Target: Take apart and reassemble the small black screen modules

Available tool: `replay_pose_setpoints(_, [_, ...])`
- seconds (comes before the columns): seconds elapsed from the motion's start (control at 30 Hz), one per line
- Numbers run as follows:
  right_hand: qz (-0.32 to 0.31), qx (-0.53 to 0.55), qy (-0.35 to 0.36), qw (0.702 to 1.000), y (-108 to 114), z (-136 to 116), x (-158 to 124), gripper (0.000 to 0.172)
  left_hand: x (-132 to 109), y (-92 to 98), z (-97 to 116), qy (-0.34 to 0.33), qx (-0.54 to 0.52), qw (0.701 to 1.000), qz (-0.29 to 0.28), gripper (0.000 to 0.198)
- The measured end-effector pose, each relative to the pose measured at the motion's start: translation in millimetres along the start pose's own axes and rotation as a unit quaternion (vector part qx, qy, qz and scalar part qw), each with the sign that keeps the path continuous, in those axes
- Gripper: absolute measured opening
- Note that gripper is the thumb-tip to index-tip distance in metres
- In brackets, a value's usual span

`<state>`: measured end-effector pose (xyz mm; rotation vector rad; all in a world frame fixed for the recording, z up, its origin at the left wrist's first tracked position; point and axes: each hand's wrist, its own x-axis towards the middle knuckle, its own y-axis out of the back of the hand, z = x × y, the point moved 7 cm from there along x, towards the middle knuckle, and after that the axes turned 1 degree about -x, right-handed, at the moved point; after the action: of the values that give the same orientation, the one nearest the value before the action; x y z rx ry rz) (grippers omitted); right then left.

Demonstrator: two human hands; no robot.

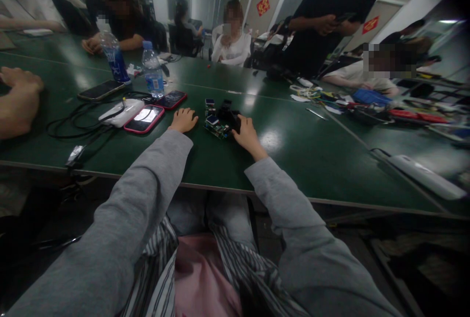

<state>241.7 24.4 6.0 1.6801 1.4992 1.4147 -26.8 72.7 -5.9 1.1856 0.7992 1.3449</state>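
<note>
If lettered, circuit board [218,129] seemingly illegible.

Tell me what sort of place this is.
Probably a shared workroom, perhaps for electronics: a bare circuit board lies by the right hand on a large green table, what look like loose cables lie farther off, and several other people sit around.

Gry lng slvs [147,175], blk/wht striped layer [240,256], pink top [205,273].

Blue-capped bottle [152,73] upright; black phone [101,90] lying flat; red sign [263,6] behind.
</note>
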Motion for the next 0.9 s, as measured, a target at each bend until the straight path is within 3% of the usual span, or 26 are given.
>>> replay_pose_setpoints(0.9, [-0.019,-0.024,0.003,1.000,0.6,-4.5,-1.3,0.064,-0.2,0.2,0.7,0.000,0.017,1.000,0.004,0.056])
